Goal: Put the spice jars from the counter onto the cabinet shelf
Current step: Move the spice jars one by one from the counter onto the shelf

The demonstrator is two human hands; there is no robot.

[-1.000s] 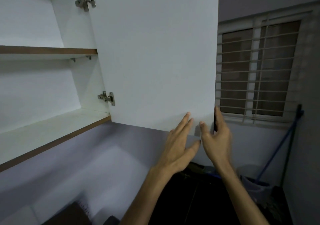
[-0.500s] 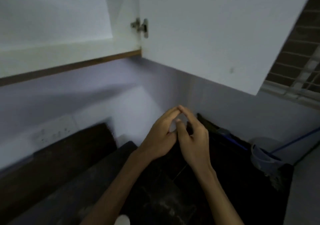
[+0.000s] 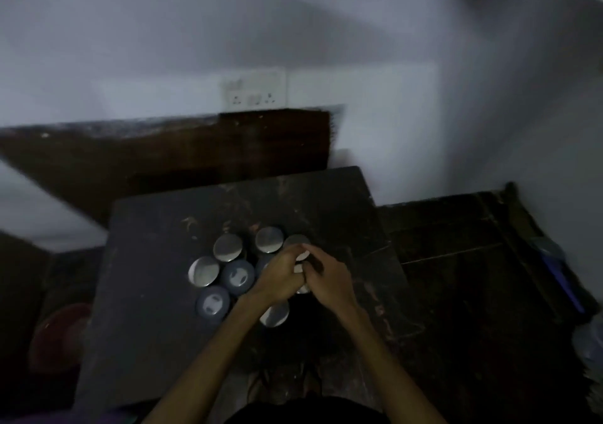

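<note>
Change: the cabinet door and shelf of the earlier views are gone from sight; the view now looks down on the counter (image 3: 156, 293), and both hands have dropped from mid-air to just above the spice jars.
Landmark: the cluster of spice jars (image 3: 235, 273), seen from above as round lids, standing upright near the middle of the dark counter slab.
Shiny lids: one at the cluster's left edge (image 3: 204, 271), one at its far left (image 3: 228, 247), one at the far middle (image 3: 269, 239), one at the far right partly under fingertips (image 3: 295, 242), one at the near side beside the left wrist (image 3: 274, 313).
Dark lids: one in the cluster's middle (image 3: 237, 277), one at its near-left corner (image 3: 212, 304).
Left hand (image 3: 279, 277): over the right half of the cluster, fingers curled down; whether it grips a jar cannot be told through the blur.
Right hand (image 3: 326, 277): touching the left hand at the cluster's right edge, fingers curled; its grip cannot be told either.
Wall socket (image 3: 254, 92): on the wall well beyond the cluster.
Red bowl (image 3: 60, 335): low down, well left of the cluster.
Blue handle (image 3: 559, 277): far right of the cluster, by the wall.
</note>
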